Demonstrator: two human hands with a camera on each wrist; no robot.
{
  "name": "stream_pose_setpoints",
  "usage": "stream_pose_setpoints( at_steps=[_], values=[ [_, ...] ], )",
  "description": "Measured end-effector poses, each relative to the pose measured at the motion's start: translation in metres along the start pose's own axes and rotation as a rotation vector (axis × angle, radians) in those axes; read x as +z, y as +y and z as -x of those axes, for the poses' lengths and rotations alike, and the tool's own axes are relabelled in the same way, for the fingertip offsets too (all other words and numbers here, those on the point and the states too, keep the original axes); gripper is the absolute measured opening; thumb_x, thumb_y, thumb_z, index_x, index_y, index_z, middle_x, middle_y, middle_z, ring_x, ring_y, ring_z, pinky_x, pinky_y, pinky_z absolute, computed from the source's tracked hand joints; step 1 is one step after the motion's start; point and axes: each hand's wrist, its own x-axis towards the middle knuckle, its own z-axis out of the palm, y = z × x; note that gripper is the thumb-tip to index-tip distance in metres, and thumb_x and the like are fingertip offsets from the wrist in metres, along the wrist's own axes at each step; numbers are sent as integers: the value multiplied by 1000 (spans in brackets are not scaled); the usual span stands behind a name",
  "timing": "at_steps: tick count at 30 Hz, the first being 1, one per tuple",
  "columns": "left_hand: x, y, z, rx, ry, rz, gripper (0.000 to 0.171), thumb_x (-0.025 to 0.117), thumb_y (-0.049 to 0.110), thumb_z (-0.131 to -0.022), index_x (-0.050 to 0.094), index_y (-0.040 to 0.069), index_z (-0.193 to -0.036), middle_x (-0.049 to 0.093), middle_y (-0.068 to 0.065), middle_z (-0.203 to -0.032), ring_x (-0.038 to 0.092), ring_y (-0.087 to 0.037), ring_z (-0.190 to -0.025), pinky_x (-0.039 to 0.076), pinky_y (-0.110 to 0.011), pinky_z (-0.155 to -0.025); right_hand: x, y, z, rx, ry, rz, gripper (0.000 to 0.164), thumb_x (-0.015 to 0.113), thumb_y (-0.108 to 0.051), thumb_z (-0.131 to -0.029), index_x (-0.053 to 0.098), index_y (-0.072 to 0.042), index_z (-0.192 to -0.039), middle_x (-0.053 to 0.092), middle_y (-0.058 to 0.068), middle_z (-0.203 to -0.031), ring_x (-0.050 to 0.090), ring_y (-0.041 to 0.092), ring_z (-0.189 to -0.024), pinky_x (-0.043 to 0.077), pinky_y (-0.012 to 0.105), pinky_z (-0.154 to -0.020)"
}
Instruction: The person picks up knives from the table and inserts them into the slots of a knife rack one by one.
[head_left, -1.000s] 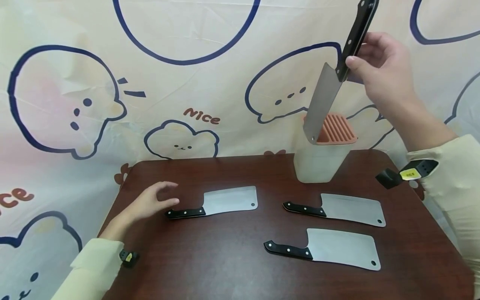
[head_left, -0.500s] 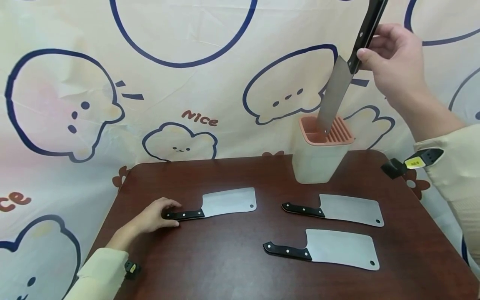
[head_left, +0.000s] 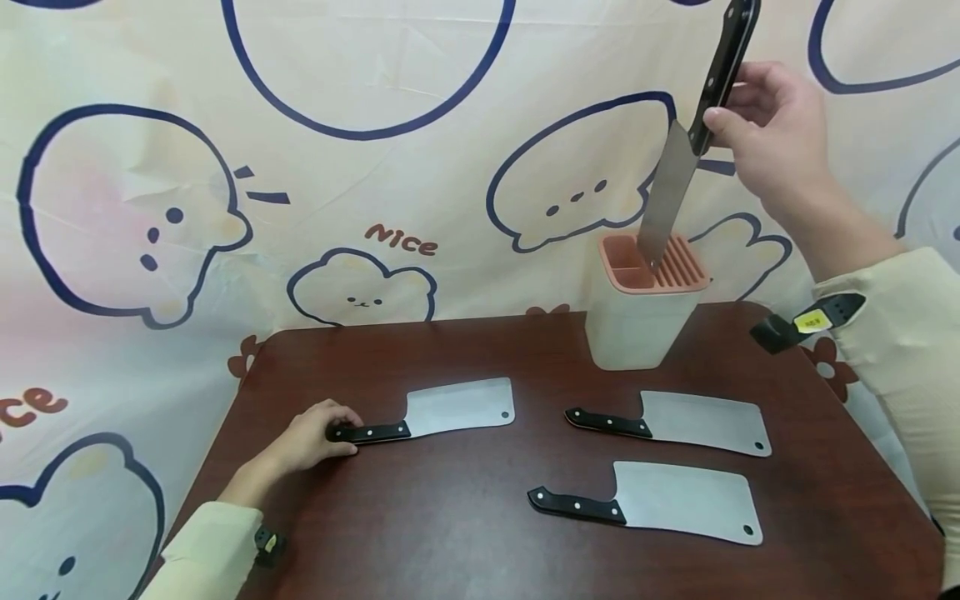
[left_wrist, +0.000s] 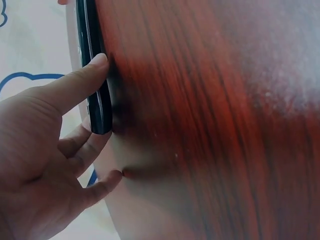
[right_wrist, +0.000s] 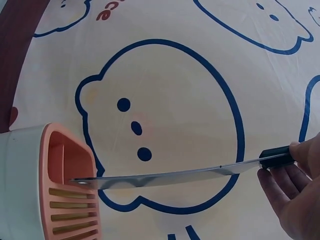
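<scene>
My right hand (head_left: pixel 772 137) grips the black handle of a steel knife (head_left: pixel 671 196) and holds it blade-down, its tip at the slotted pink top of a white knife holder (head_left: pixel 637 321) at the table's back right. In the right wrist view the knife (right_wrist: pixel 165 177) tip sits at the holder's (right_wrist: pixel 30 185) pink opening. My left hand (head_left: pixel 315 433) has its fingers round the black handle of a cleaver (head_left: pixel 450 408) lying flat near the table's left. The left wrist view shows my thumb and fingers (left_wrist: pixel 75 90) on that handle (left_wrist: pixel 95 65).
Two more cleavers lie flat on the dark wooden table (head_left: pixel 420 517): one (head_left: pixel 690 421) at the right, one (head_left: pixel 667 504) nearer the front. A cartoon-printed cloth (head_left: pixel 360 167) hangs behind the table.
My left hand moved onto the left cleaver's handle and closed on it. My right hand swung the knife upright and brought its tip to the holder's top.
</scene>
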Motion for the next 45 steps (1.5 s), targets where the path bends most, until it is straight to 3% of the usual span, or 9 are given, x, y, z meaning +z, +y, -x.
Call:
stream_pose_setpoints(
  at_steps=[8, 12, 17, 22, 27, 32, 40, 45],
  values=[
    [-2, -1, 0, -8, 7, 33, 22, 85, 16, -84, 72, 18, -101, 62, 0, -98, 55, -20, -91, 46, -48, -82, 1, -2, 1, 2, 9, 22, 41, 60, -13, -102, 53, -16, -143, 61, -10, -115, 61, 5, -107, 44, 21, -106],
    [-3, -3, -2, -9, -4, 85, 21, 83, 13, -86, 71, 15, -103, 65, -2, -102, 59, -25, -97, 49, -51, -88, 2, 2, 0, 11, 4, 28, 41, 59, -13, -103, 53, -15, -143, 61, -10, -114, 62, 5, -106, 43, 23, -108],
    [-5, -5, -2, -18, 4, 130, 20, 79, 11, -89, 70, 11, -107, 68, -4, -107, 59, -27, -102, 48, -53, -93, 5, 14, -3, 25, -2, 102, 43, 57, -16, -104, 51, -18, -146, 63, -6, -124, 59, 9, -117, 39, 27, -114],
    [-11, -4, -1, 0, 28, 146, 20, 77, 9, -90, 69, 8, -109, 67, -5, -106, 57, -24, -97, 47, -44, -85, 9, 28, -7, 76, -23, 196, 47, 56, -23, -105, 46, -21, -151, 58, 4, -141, 58, 12, -125, 35, 33, -117],
    [-17, -2, 2, 9, 77, 180, 20, 74, 7, -93, 67, 7, -112, 64, -6, -105, 56, -22, -93, 47, -34, -79, 17, 38, -8, 120, -57, 248, 50, 56, -26, -105, 43, -22, -153, 57, 7, -145, 61, 15, -123, 34, 36, -119],
    [-23, 4, 2, 60, 119, 144, 20, 72, 3, -93, 64, 6, -112, 62, -5, -106, 57, -21, -95, 52, -36, -82, 24, 47, -8, 133, -82, 282, 50, 54, -27, -106, 42, -21, -154, 55, 8, -146, 58, 19, -129, 35, 38, -118],
    [-37, 16, 6, 84, 165, 138, 25, 76, 4, -90, 68, 8, -114, 65, -5, -108, 61, -21, -95, 57, -38, -83, 32, 67, -3, 148, -121, 359, 54, 53, -29, -107, 38, -16, -157, 52, 13, -150, 55, 26, -133, 38, 42, -116],
    [-44, 24, 7, 95, 208, 171, 35, 83, 5, -85, 70, 10, -118, 68, -3, -110, 64, -19, -95, 58, -28, -85, 36, 81, 3, 157, -152, 336, 54, 53, -29, -107, 39, -15, -157, 52, 14, -149, 54, 29, -135, 41, 44, -114]
  ],
)
